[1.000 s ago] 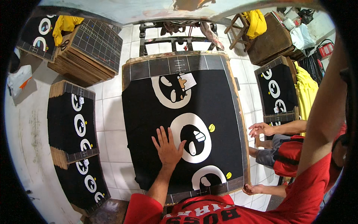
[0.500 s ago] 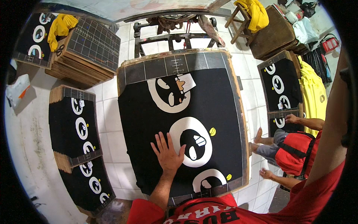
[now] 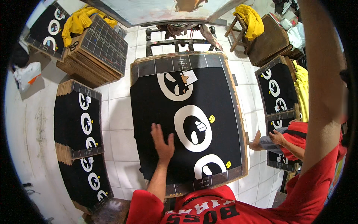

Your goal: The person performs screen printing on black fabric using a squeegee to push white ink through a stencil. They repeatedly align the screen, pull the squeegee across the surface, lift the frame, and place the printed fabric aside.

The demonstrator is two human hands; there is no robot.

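Observation:
A black fabric piece (image 3: 156, 100) lies flat on the gridded board (image 3: 156, 67) in front of me, printed with white rings, cartoon shapes and small yellow marks. My left hand (image 3: 162, 145), fingers apart and holding nothing, is over the cloth's left half, beside the middle printed ring (image 3: 181, 128). Whether it touches the cloth I cannot tell. My right arm (image 3: 322, 74) stretches up along the right side; its hand is out of the picture. Beyond the board, a large framed panel (image 3: 167, 13) with a pale, paint-smeared surface slants at the top.
Stacked boards (image 3: 89, 56) with scissors (image 3: 74, 46) and yellow cloth (image 3: 80, 22) stand far left. More boards with printed black cloth (image 3: 72, 119) line the left. At right, a co-worker in red (image 3: 296, 140) is beside similar boards (image 3: 279, 89). A wooden stool (image 3: 237, 31) holds yellow cloth.
My left hand has shifted away from the middle ring, its thumb now apart from it. My right arm reaches higher. More of the framed panel shows. The co-worker's hands have moved.

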